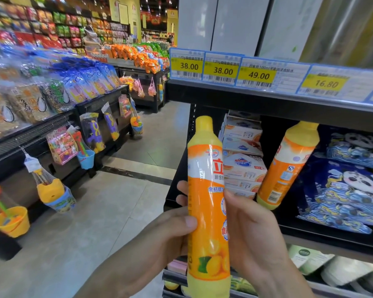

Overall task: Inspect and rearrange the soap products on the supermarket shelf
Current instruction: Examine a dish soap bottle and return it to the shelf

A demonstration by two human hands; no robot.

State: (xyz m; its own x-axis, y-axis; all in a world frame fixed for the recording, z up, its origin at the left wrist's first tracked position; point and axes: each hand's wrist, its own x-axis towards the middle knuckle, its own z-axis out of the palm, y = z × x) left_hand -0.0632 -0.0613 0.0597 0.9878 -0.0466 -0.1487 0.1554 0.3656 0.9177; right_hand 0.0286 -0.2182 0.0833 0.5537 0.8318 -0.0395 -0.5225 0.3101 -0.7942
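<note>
shelf [289, 237]: right of frame, I see a tilted orange bottle [286, 166] beside stacked soap boxes [242, 160]
held bottle [207, 203]: upright, lower centre, off the shelf
left hand [174, 231]: grip wrapped round held bottle
right hand [252, 229]: grip curled on it too

Dark shelf [332, 237] — bearing a tilted orange bottle [286, 166], stacked soap boxes [242, 155], blue panda-print packs [349, 190].

Glossy plastic bottle [207, 203]
</note>
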